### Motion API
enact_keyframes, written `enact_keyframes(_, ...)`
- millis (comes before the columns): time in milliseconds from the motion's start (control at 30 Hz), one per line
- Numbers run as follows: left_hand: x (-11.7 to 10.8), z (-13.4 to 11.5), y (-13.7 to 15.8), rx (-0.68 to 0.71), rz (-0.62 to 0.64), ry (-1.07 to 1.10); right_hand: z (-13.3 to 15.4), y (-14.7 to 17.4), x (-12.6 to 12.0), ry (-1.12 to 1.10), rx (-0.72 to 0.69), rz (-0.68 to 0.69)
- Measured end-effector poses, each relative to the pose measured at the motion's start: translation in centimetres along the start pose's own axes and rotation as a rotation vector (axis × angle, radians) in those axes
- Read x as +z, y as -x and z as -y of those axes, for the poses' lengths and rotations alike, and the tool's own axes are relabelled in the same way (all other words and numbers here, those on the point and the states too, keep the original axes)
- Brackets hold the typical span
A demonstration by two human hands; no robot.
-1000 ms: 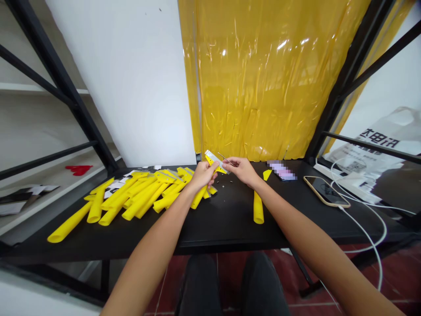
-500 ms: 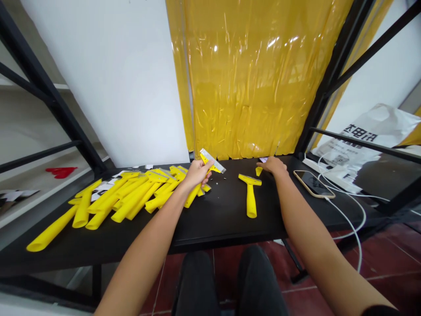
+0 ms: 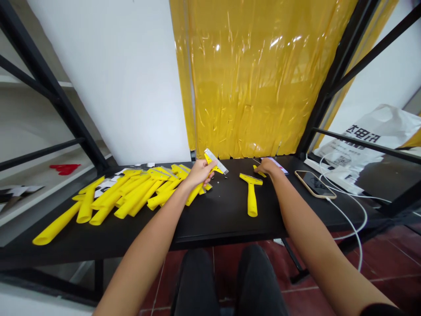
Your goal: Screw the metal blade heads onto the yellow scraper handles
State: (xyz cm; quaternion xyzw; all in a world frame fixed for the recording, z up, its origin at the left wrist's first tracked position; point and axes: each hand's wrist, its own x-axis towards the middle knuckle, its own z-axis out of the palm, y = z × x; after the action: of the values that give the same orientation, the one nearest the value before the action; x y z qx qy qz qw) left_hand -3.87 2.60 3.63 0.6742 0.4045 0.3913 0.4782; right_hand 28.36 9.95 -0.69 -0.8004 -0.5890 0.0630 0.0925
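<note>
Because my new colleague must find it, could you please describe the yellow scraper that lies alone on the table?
Start from the black table and find the person's right forearm over it. Just to its left lies a T-shaped yellow scraper, its hollow handle toward the person. Unlike the scrapers heaped farther left, it lies apart, touching no other.

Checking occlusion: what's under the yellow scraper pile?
White printed paper shows from beneath the yellow scraper pile, on the black tabletop; whatever else is underneath is hidden.

on the table (image 3: 217, 219), a heap of scrapers (image 3: 134, 197) lies left of a single scraper (image 3: 251, 199), the phone (image 3: 314, 183) farther right.
</note>
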Motion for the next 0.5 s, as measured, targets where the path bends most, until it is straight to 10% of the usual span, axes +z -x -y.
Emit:
enact_keyframes(333,-0.2,0.1,-0.1,-0.006,-0.007,0.011,0.8,0.8,-0.1,0.005,-0.066,-0.07)
enact_keyframes(500,-0.1,-0.2,0.1,-0.026,-0.012,-0.013,3.3,2.2,-1.9,-0.493,-0.334,-0.288)
